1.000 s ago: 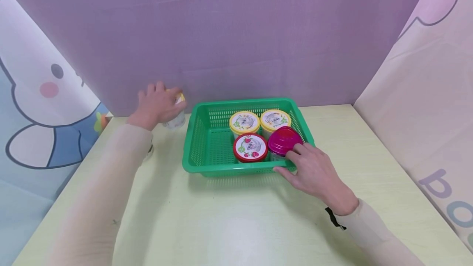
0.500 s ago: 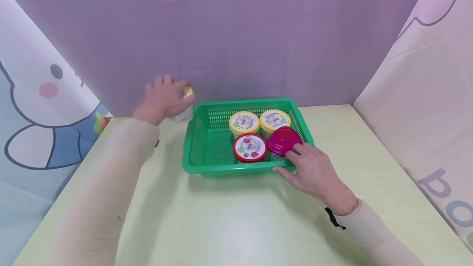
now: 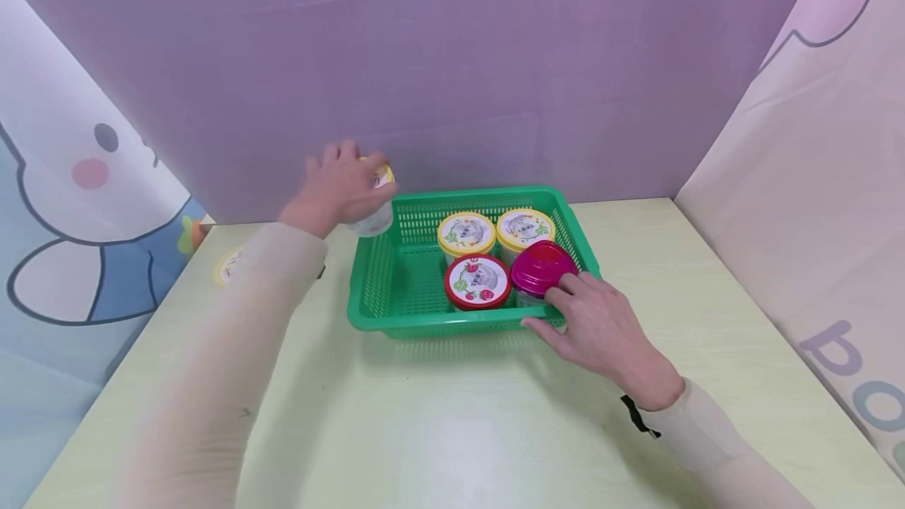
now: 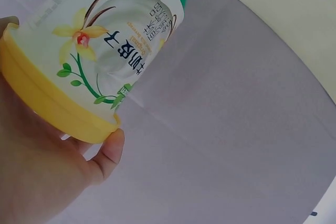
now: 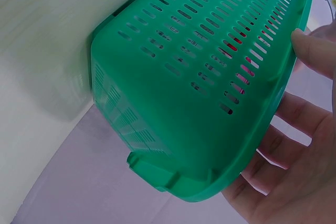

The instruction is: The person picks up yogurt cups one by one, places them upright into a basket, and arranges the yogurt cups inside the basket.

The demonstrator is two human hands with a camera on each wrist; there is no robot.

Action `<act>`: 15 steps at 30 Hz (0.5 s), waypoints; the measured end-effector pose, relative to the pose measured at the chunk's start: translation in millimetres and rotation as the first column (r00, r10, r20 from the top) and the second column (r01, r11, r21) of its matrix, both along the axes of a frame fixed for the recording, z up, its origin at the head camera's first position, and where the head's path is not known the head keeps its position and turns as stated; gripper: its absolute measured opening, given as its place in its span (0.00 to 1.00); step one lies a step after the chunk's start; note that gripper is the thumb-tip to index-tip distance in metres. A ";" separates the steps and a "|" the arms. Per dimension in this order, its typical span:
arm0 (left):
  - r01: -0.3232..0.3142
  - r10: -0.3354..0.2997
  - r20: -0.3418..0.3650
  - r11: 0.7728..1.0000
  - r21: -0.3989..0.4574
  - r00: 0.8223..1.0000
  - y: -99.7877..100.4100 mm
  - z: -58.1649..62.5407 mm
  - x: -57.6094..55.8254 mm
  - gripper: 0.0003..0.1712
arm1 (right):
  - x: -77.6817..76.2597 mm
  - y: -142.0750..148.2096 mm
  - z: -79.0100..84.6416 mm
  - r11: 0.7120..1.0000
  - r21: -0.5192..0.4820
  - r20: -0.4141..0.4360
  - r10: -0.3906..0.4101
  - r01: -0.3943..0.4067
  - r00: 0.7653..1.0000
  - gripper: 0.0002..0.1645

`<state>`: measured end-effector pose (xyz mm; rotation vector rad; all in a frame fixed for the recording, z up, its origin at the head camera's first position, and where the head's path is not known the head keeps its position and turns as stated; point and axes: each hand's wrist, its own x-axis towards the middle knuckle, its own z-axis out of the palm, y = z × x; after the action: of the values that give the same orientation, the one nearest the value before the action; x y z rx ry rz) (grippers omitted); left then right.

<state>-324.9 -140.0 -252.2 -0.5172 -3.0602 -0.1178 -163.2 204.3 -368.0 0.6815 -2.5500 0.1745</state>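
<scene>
My left hand grips a white printed cup by its yellow lid, fingers around the lid's edge. The left wrist view shows the cup's vanilla-flower print. The cup hangs over the back left corner of a green plastic basket. At the basket's front right, my right hand holds the rim between thumb and fingers. Inside the basket's right part stand two yellow-lidded cups, a red-lidded cup and a cup with a domed magenta lid, near my right fingertips.
Another yellow lid shows on the left of the pale table, partly covered by my left sleeve. A purple cloth wall rises close behind the basket. Printed cloth walls flank both sides.
My left hand has carried the yellow-lidded cup right and slightly up, from beside the basket to its back left corner. The lid at far left has come into view. My right hand stays put.
</scene>
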 end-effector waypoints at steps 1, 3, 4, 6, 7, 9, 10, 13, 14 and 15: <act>0.003 -0.003 -0.001 1.000 -0.003 1.000 2.0 -0.6 -0.5 0.36 | -0.1 -0.1 0.1 1.000 0.001 0.001 -0.001 0.001 1.000 0.26; 0.008 -0.008 -0.007 1.000 -0.007 1.000 6.3 -1.7 -1.2 0.36 | -0.1 -0.5 -0.1 1.000 0.000 0.001 0.000 0.000 1.000 0.26; 0.011 -0.012 -0.009 1.000 -0.010 1.000 8.2 -2.4 -1.8 0.36 | -0.3 -0.7 -0.2 1.000 0.000 -0.001 0.000 0.000 1.000 0.26; 0.016 -0.017 -0.015 1.000 -0.015 1.000 11.8 -4.0 -2.7 0.36 | -0.6 -1.4 -0.6 1.000 -0.002 -0.007 0.003 -0.003 1.000 0.26; 0.019 -0.020 -0.015 1.000 -0.017 1.000 13.6 -4.9 -3.1 0.36 | -0.8 -1.7 -0.8 1.000 -0.004 -0.009 0.004 -0.005 1.000 0.26; 0.023 -0.023 -0.018 1.000 -0.022 1.000 17.0 -7.4 -3.9 0.35 | -1.1 -2.1 -1.1 1.000 -0.005 -0.012 0.008 -0.008 1.000 0.26; 0.025 -0.025 -0.018 0.999 -0.023 1.000 18.5 -8.8 -4.3 0.35 | -1.1 -2.3 -1.1 1.000 -0.006 -0.013 0.009 -0.009 1.000 0.26; 0.028 -0.028 -0.019 0.999 -0.028 0.999 23.3 -13.5 -5.0 0.36 | -1.0 -3.0 -1.2 1.000 -0.008 -0.012 0.011 -0.012 1.000 0.25; 0.029 -0.029 -0.020 0.999 -0.031 0.999 24.8 -15.0 -5.2 0.36 | -0.9 -3.1 -1.1 1.000 -0.007 -0.012 0.010 -0.010 1.000 0.25; 0.031 -0.032 -0.021 0.999 -0.035 0.999 26.3 -16.5 -5.4 0.36 | -0.9 -3.3 -1.1 1.000 -0.006 -0.010 0.010 -0.010 1.000 0.25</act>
<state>-330.4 -113.7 -268.8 -0.5654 -3.0392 -0.0603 -164.1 201.1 -369.1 0.6908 -2.5355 0.1818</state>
